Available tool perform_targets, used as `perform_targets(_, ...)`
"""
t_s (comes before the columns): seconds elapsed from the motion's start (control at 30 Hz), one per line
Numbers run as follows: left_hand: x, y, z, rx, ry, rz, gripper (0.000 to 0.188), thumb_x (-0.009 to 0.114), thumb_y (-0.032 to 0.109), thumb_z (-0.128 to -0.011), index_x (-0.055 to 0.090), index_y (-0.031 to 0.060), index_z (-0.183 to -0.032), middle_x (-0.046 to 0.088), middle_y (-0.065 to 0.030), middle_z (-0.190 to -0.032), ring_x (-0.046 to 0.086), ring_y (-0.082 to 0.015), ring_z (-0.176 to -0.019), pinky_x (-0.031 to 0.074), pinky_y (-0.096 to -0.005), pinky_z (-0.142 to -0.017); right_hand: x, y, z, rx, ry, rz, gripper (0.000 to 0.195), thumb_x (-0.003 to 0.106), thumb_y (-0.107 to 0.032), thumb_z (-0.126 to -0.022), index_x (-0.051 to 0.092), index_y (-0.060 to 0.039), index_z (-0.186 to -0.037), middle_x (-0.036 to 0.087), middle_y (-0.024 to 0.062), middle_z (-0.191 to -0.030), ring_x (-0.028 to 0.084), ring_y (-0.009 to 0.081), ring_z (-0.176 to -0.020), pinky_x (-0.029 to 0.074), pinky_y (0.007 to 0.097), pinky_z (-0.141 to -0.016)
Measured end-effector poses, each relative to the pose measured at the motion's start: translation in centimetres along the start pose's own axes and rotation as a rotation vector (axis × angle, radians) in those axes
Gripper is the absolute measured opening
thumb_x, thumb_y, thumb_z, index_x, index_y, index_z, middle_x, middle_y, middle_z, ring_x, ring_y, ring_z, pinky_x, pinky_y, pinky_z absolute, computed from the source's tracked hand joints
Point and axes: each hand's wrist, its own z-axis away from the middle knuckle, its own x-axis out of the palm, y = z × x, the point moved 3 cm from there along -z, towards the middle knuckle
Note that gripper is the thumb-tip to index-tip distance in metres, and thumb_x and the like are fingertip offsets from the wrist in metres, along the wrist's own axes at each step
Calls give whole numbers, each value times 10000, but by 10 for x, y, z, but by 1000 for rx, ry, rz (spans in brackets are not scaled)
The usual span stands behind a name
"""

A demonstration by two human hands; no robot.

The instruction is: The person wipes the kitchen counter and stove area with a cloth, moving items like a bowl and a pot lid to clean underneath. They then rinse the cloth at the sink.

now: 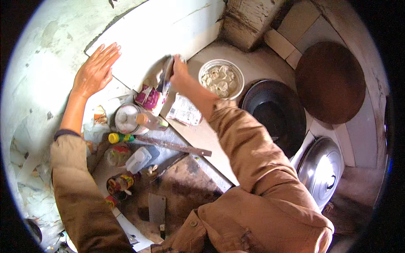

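Note:
My left hand is raised at the upper left with its fingers stretched out, in front of the bright white wall. It holds nothing; whether it touches the wall I cannot tell. My right hand grips a blurred dark-and-clear object, too smeared to name. Just right of that hand stands a white bowl of dumplings in liquid. Below the hand lie a purple and white packet and a white packet with printing.
Right of my forearm sit a black wok, a round brown lid and a metal lid. A lidded jar, an orange-capped bottle, a clear plastic container and a dark jar crowd the left. A cleaver lies nearer.

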Motion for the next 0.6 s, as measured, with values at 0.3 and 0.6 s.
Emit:
perform_targets(0.3, -25, 23, 7, -273, 175, 294, 423, 570, 76, -875, 562, 134, -1294, 488, -104, -1414, 443, -274, -1321, 381, -388, -1095, -39, -161, 275, -417, -515, 450, 554, 421, -450, -996, 464, -38, -1363, 548, 215, -1246, 574, 286, -1111, 442, 483, -995)
perform_targets(0.6, -105, 224, -12, -586, 409, 1212, 352, 615, 203, -932, 584, 100, -1267, 629, -89, -1244, 600, -225, -1142, 486, -345, -965, -265, -198, 421, -440, -177, 88, 419, 483, -397, -969, 608, -64, -1191, 650, 135, -1142, 613, 267, -1014, 499, 431, -902)
